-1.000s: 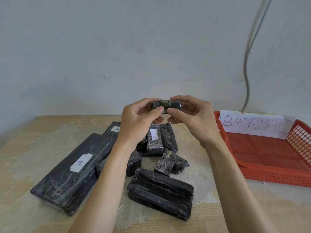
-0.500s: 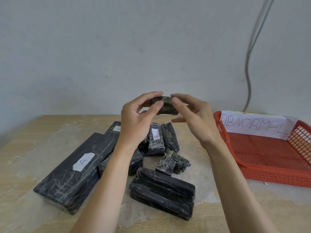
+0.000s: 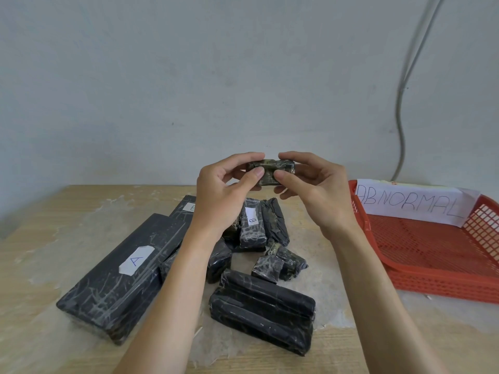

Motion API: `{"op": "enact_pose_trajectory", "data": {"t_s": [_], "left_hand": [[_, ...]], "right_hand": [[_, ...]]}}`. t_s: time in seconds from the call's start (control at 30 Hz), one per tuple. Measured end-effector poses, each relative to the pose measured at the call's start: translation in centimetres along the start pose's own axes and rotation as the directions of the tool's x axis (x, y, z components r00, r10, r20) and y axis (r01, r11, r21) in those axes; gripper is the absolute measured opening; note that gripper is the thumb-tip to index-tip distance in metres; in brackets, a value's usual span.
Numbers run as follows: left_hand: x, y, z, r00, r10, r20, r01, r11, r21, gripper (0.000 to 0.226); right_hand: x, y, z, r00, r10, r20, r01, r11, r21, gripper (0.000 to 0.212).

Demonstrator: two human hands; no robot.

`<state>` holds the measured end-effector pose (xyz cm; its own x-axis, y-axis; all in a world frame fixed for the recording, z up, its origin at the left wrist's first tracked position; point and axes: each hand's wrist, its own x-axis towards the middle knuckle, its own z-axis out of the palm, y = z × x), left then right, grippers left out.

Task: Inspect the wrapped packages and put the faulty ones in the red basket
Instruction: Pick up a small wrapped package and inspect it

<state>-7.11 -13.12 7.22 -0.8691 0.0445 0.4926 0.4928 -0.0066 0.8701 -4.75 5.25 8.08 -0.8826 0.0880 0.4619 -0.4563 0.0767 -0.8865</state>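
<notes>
- Soft, even light fills the room. The pale wall reads a flat grey-blue and darkens slightly toward the lower left.
- Shadows are faint and soft-edged, with thin dark bands on the surface under the long package and along the near side of the red basket.
- The long package glints in thin white streaks where its wrapping catches the light.
- The left hand, the right hand and the small package pinched between them render crisp and evenly lit.
- Wide-angle stretch shows at the edges: the forearms swell toward the bottom of the frame, and the surface's far edge drops away at the left.
</notes>
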Motion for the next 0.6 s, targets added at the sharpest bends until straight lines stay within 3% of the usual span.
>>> {"op": "enact_pose_trajectory", "data": {"t_s": [0.27,0.5,0.6], "left_hand": [[-0.07,0.26,0.08,0.999,-0.003,0.045,0.002,1.0,0.01,0.029],[-0.04,-0.05,0.14,0.999,-0.036,-0.012,0.035,0.996,-0.079,0.017],[0.02,0.14,-0.27,0.998,-0.016,0.067,0.018,0.999,-0.038,0.02]], "right_hand": [[0.04,-0.24,0.14,0.998,0.006,-0.063,-0.004,0.999,0.043,0.011],[-0.01,-0.21,0.27,1.0,0.015,-0.008,-0.015,1.0,0.0,0.023],[0.13,-0.1,0.11,0.999,0.032,-0.039,-0.031,0.999,0.036,0.022]]}}
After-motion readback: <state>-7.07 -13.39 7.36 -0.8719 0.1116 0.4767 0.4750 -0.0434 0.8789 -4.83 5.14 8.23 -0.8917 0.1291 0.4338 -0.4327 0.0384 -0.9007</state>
